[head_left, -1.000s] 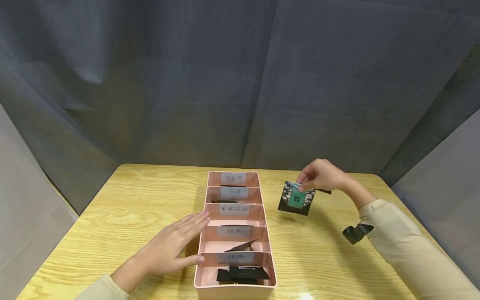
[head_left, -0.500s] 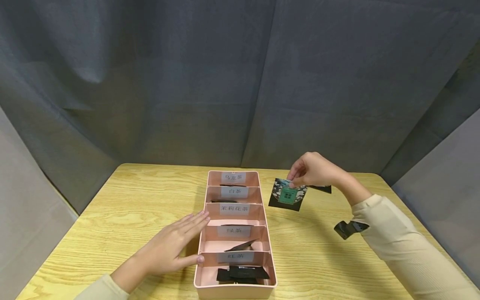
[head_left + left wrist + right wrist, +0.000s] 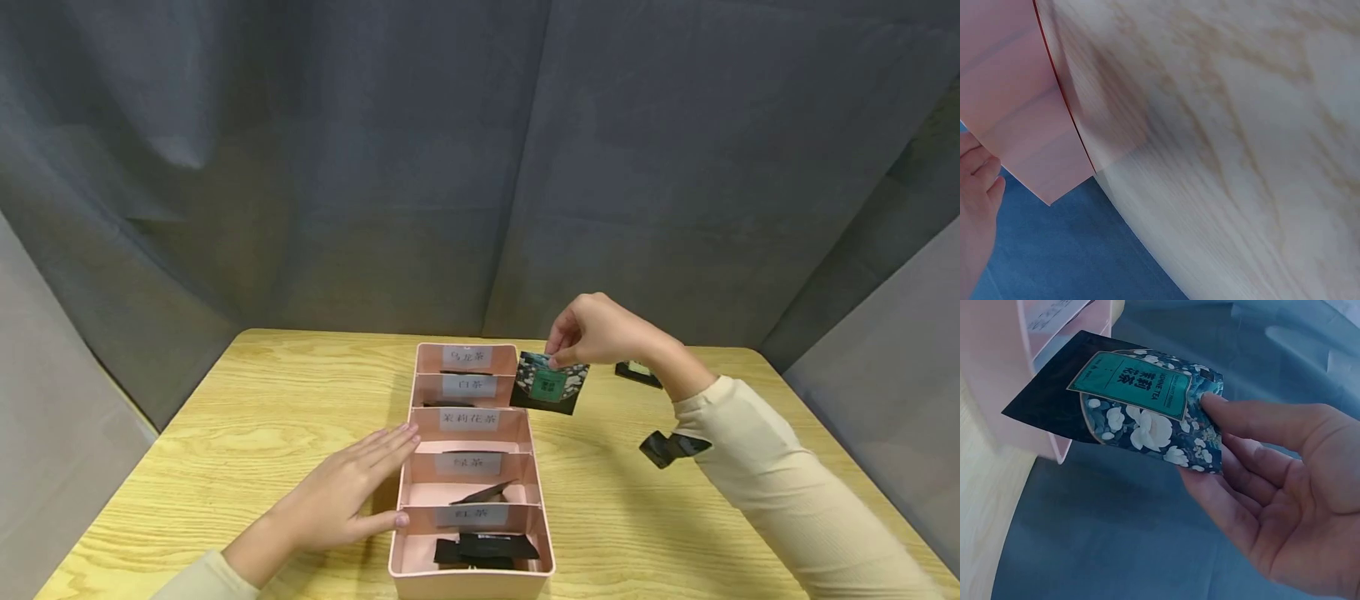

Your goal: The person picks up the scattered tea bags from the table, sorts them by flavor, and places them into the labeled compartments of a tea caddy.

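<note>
My right hand [image 3: 606, 329] pinches the top edge of a tea bag sachet [image 3: 550, 385] between thumb and fingers. The right wrist view shows the sachet [image 3: 1141, 406] as black with white flowers and a green label. In the head view it overlaps the right rim of a pink divided box [image 3: 534, 467], beside the second and third compartments from the back. My left hand [image 3: 341, 492] rests along the box's left side, fingers straight, fingertips at the rim. In the left wrist view that hand [image 3: 979, 206] is beside the pink wall [image 3: 1016, 112].
Labelled compartments hold black sachets, several in the front one [image 3: 491, 546] and one leaning in the compartment behind it [image 3: 483, 493]. Another sachet [image 3: 637, 372] lies on the wooden table [image 3: 300, 400] behind the right wrist. A dark curtain [image 3: 375, 208] hangs behind the table.
My right hand has carried the sachet leftward and slightly up, from over the table to the box's right rim. The sachet on the table shows more now. My left hand stays put.
</note>
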Motion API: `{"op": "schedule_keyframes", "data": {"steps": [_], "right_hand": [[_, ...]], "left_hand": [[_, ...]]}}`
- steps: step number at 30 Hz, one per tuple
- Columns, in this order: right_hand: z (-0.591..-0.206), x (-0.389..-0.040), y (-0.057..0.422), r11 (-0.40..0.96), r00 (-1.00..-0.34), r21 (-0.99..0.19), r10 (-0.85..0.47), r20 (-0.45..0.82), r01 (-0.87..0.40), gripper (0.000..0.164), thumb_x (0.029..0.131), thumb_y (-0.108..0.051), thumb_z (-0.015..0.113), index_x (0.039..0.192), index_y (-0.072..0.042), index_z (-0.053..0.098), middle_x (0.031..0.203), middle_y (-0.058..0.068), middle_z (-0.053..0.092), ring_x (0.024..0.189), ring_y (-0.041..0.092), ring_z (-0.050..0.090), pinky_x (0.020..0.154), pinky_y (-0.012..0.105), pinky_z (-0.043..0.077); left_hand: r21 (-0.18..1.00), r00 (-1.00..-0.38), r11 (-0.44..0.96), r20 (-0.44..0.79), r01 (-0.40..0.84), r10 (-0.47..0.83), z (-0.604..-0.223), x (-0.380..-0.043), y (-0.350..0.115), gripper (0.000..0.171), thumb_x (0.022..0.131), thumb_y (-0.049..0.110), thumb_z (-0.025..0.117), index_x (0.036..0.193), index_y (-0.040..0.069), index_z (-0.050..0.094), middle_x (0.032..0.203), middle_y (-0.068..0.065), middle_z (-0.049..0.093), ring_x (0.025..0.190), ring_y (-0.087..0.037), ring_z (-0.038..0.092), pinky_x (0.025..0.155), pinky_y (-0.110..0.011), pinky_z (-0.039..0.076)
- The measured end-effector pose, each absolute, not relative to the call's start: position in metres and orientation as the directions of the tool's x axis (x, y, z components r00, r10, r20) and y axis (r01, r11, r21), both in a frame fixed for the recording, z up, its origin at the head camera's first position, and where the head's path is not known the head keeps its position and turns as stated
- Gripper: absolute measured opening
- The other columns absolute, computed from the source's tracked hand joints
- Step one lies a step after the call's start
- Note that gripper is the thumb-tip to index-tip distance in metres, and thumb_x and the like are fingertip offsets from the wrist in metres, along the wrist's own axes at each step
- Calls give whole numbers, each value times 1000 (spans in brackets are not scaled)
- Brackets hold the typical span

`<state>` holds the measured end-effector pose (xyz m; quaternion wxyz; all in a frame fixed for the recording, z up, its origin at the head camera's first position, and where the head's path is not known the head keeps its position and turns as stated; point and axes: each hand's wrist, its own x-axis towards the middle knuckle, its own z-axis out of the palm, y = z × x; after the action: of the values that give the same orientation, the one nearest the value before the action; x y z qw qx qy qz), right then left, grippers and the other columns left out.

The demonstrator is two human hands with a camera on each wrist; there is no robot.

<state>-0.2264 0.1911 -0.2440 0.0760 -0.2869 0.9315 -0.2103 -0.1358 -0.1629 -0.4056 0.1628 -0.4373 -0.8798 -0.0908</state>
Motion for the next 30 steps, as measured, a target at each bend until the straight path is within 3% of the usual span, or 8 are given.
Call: {"op": "schedule_keyframes", "data": {"steps": [4,11,30], "right_hand": [[-243,-225,180,734,-813,-445,-582,-22,-513,5,80,-13,77,77,-9,75,72,0,74,63,6,65,58,22,53],[-242,-225,156,715,-784,-434,-620,-29,-548,4,78,-10,78,75,-9,75,72,2,73,60,5,62,56,20,51],[-274,-226,93,688,-703,-399,-698,-137,-605,7,77,-11,79,72,-10,75,71,1,73,60,4,60,57,17,54]], "left_hand": [[20,-569,603,354,798,742,-406,-135,-161,86,85,50,65,151,7,31,155,-12,36,142,-26,39,120,-30,22],[16,-569,603,354,797,742,-404,-135,-162,84,85,49,65,148,3,35,153,-15,39,141,-28,41,114,-41,37],[28,-569,599,355,800,742,-404,-133,-165,83,85,48,65,149,6,34,153,-14,39,141,-27,41,114,-41,38]]}}
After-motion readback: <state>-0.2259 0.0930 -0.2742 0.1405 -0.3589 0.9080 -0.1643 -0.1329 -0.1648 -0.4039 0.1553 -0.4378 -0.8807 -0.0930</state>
